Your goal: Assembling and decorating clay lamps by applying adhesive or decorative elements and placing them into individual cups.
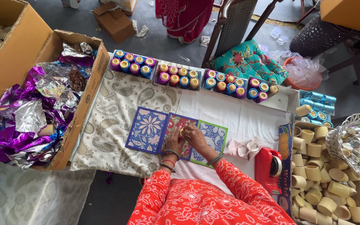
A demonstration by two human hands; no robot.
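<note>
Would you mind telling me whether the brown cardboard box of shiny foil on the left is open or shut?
Open: the brown cardboard box has its flaps spread and crumpled purple and silver foil shows piled inside.

Red white-dotted sleeves (163,196), beaded bangles (171,159) on both wrists

Crinkled glossy foil (21,121); matt cardboard box (89,98); cotton tablecloth (246,118).

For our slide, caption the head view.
Two hands hold a small cup over patterned tiles, foil-wrapped cups lined behind.
</note>
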